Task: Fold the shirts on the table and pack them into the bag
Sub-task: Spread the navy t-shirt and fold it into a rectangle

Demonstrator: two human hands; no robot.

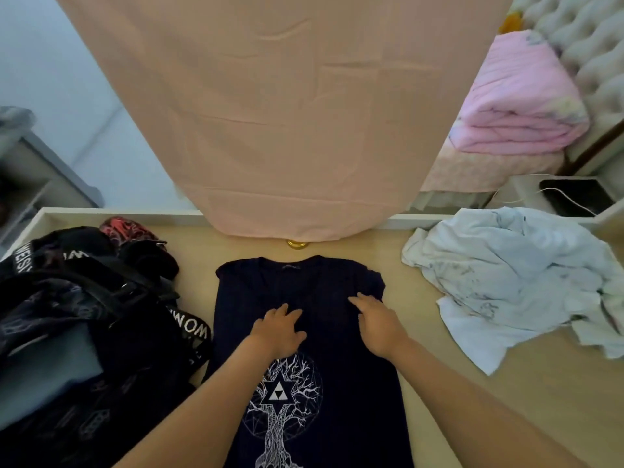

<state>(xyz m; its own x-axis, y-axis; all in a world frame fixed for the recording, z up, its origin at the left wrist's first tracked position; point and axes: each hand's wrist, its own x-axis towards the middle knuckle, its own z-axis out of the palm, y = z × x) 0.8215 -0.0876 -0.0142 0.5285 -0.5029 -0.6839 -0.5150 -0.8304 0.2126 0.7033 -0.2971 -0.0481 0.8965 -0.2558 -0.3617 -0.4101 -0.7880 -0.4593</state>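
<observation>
Two hands pressed flat on navy tree-print T-shirt (pixel 354 383), fingers straight, nothing gripped: left hand (pixel 278 332) mid-chest, right hand (pixel 378 327) nearer sleeve at frame right. T-shirt spread on table (pixel 557 400), lower centre of frame, long axis collar-far to hem-near. Black bag (pixel 101 332) lies lower left.

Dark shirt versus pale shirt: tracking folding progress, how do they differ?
The dark shirt lies flat, print up; the pale shirt is crumpled. Left hand and right hand press the dark shirt; no hand touches the pale shirt. Both lie on the table, outside the bag.
</observation>
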